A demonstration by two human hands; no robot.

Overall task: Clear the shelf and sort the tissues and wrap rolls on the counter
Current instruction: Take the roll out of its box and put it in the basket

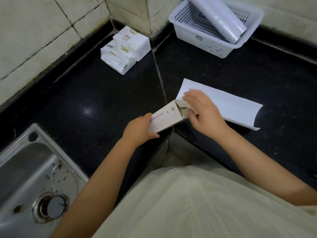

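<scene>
I hold a long white cardboard wrap box (164,118) over the counter's inner corner. My left hand (139,129) grips its near end. My right hand (204,112) is at its open far end, fingers on the end flaps. A curled white sheet (228,105) lies on the black counter (96,93) under and beyond my right hand. Three white tissue packs (125,50) are stacked in the back corner against the tiled wall. Two clear wrap rolls (221,19) lean in a white perforated basket (211,43) at the back right.
A steel sink (25,179) with a drain plug (53,206) sits at the lower left. Tiled walls enclose the counter at the back, with a projecting wall corner between the tissue packs and the basket.
</scene>
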